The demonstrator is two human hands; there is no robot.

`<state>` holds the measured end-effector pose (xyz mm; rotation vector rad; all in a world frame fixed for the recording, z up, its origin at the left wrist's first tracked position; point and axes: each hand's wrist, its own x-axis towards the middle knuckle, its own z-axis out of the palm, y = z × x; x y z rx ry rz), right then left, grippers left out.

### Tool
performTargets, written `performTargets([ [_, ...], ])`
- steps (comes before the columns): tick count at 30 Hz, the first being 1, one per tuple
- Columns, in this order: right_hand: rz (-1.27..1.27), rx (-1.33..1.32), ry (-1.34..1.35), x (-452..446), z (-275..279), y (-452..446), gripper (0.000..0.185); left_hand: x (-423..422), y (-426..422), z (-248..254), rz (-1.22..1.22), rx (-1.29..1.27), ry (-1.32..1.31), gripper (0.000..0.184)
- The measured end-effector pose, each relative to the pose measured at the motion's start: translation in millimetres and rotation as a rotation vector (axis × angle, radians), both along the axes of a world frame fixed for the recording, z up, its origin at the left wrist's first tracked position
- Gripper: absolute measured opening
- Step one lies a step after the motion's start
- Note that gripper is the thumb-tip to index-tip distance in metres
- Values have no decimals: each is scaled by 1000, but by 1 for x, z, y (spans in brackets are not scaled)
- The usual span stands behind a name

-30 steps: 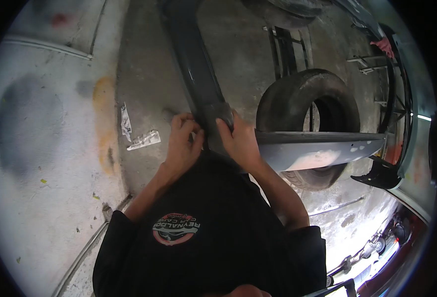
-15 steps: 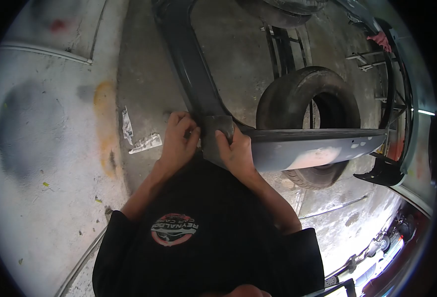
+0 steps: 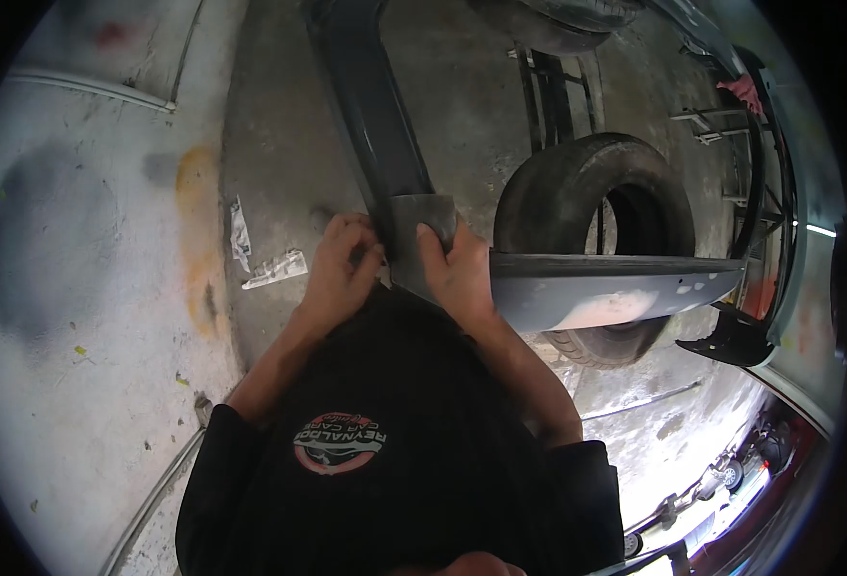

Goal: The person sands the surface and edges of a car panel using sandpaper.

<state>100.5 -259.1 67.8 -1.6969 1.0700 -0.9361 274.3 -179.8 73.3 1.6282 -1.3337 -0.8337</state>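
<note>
A dark grey car bumper (image 3: 577, 288) bends at a corner before me; one arm runs away from me and the other goes right, with a pale patch on it. My right hand (image 3: 457, 269) is closed on a flat grey piece of sandpaper (image 3: 423, 209), thumb on top, and lays it against the bumper's corner. At the corner's left edge, my left hand (image 3: 345, 261) has its fingers curled and pinched against the bumper. A small pale bit shows by its fingertips; I cannot make out what it is.
A large tyre (image 3: 538, 202) lies behind the bumper, with a black metal stand (image 3: 553, 101) beyond it. Paper scraps (image 3: 274, 270) lie on the floor at left, beside a paint-marked wall (image 3: 107, 317). More car panels (image 3: 759, 173) stand on the right.
The sandpaper and my right hand have slid a little away from me along the bumper's corner. My left hand stays at the edge, and the view has shifted slightly.
</note>
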Motion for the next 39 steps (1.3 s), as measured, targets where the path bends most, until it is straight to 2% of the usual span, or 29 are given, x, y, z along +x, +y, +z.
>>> performTargets([
  [3,2,43,18,3,7,-6,24,0,2,2,16,69,212,6],
  [7,-6,-47,66,10,15,-21,22,3,4,-1,27,139,371,3],
  [9,34,19,81,14,20,-35,22,6,2,3,26,194,431,2],
  [13,54,-9,183,8,28,-35,22,13,-1,-14,24,136,410,3],
  [16,-15,-285,14,-4,17,-6,21,14,-2,-8,19,200,400,4],
  [19,14,148,79,-15,24,23,22,16,0,-6,-10,201,309,5],
  [22,-26,233,99,-14,14,32,23,16,-1,-5,-7,197,330,6],
  [25,-28,155,0,-9,6,26,24,14,1,0,12,206,404,6],
  [31,-64,27,2,6,6,11,23,20,1,4,20,261,482,10],
  [34,-55,94,-27,13,13,-1,23,23,1,4,41,261,515,12],
  [36,-59,7,16,20,13,-14,25,20,0,6,70,235,575,12],
  [37,-69,-35,38,20,14,-21,25,22,-1,7,62,239,538,11],
  [39,-15,82,81,16,18,-37,26,31,-3,10,49,242,455,9],
])
